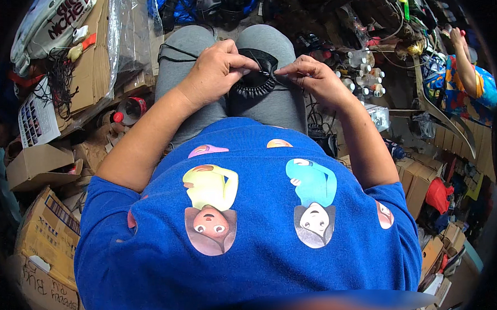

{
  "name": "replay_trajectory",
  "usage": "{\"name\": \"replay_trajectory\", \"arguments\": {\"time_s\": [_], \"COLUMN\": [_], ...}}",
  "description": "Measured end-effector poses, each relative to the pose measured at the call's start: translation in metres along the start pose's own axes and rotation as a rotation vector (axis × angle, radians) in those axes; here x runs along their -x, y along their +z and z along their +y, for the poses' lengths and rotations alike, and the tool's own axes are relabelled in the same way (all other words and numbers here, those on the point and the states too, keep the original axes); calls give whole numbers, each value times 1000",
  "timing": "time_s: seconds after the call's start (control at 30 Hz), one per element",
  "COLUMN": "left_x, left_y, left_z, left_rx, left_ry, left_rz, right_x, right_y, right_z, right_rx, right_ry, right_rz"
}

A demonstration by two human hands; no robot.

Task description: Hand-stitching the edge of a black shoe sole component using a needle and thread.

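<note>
On my lap, over the grey trousers (199,43), lies a small black curved piece (261,57) with a row of ridged loops along its near edge. From the left, my left hand (220,70) reaches over it, thumb and fingers pinched together above its middle. A tiny bright glint shows beside those fingertips; what they hold is too small to name. My right hand (314,80) is at the piece's right edge, thumb and forefinger closed in a pinch. Whatever is between them cannot be made out. A dark cord (177,54) crosses my left thigh.
To the left are flattened cardboard (91,56), an open carton (41,164) and a red-capped plastic jar (130,110). Several small bottles (367,75) stand at the right. Farther right is another person's arm (464,62). Black and blue bags (214,4) lie beyond my knees.
</note>
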State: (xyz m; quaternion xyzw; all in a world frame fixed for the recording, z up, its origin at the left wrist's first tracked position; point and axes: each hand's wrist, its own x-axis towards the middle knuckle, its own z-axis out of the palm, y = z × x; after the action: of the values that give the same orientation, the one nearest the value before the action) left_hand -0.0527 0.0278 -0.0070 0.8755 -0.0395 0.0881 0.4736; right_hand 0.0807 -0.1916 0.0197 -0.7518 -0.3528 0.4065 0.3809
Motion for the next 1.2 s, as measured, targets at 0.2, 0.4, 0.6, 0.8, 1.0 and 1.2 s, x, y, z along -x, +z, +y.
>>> {"name": "replay_trajectory", "arguments": {"time_s": [0.2, 0.4, 0.6, 0.8, 1.0, 1.2], "left_x": [-2, -3, -13, -7, 1, -5], "left_y": [1, 6, 9, -5, 10, 23], "left_z": [-2, 1, -8, 13, 6, 5], "left_rx": [-49, -3, 144, -178, 220, 417], "left_ry": [21, 25, -34, 178, -241, -402], "left_rz": [-3, -17, -96, -40, 10, -99], "right_x": [-5, -5, -11, -2, 1, -2], "right_y": [-4, -5, -5, 0, 13, 19], "right_z": [-4, 1, 10, -4, -11, -9], "right_rx": [74, 27, -106, -19, -399, -371], "right_ry": [-23, -4, -23, -36, 168, 115], "right_rz": [-18, -41, -102, -97, -8, 56]}}
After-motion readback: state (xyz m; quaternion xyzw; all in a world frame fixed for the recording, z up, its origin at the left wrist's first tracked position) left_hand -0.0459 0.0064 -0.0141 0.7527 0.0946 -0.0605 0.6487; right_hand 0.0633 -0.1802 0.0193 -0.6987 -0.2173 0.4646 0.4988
